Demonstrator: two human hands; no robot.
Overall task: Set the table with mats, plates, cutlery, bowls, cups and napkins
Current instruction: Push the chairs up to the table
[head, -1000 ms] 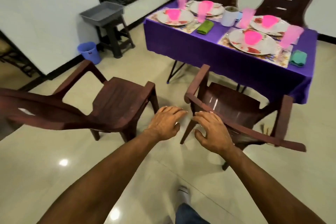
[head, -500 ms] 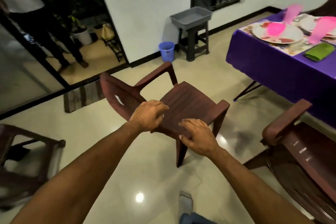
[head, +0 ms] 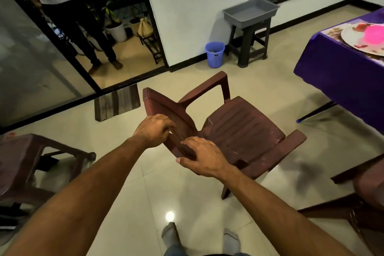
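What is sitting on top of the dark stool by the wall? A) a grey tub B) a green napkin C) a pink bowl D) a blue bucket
A: the grey tub rests on top of the dark stool under the window, while the blue bucket stands on the floor beside the stool.

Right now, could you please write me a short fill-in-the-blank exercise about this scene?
1. Both hands, left hand and right hand, rest on the backrest of a brown plastic ____.
2. The grey tray sits on top of a dark ____.
3. The small bin beside the wall is ____ in colour.
4. The tablecloth is ____.

Missing words: chair; stool; blue; purple
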